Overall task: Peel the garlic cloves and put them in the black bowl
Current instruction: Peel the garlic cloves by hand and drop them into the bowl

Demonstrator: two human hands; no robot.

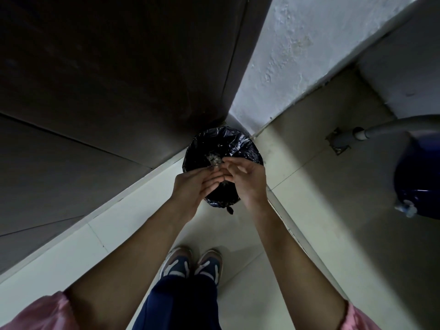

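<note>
Pink sleeves point(35, 313) are poking in at the bottom corners, closest to the lens, and both bare forearms are reaching out over the bin point(240, 146). Starting at the fingers: the left hand point(197, 184) is holding its fingers straight and close together, pointing across the bin's mouth and gripping nothing that I can make out. The right hand point(247, 177) is hovering just beside it above the bin, fingers loosely curled, with the tips meeting the left fingertips. Honestly can't tell whether they're pinching anything. Some pale papery scraps point(214, 160), looking like garlic skin, are showing right at those fingertips over the far half of the bin's opening. No way to say if they're clinging to the fingers or lying down inside. The bin itself is wearing a crinkly black plastic liner and sitting tucked into a corner. A dark panel point(95, 67) is running behind and to the left of the bin, and a rough white wall point(297, 55) is rising behind it on the right. On the near side of the bin, two shoes point(181, 260) and navy trousers point(181, 306) are standing on the pale tiled floor point(309, 210). Well off to the bin's right, a blue drum point(416, 175) is sitting under a grey hose point(392, 126).
</note>
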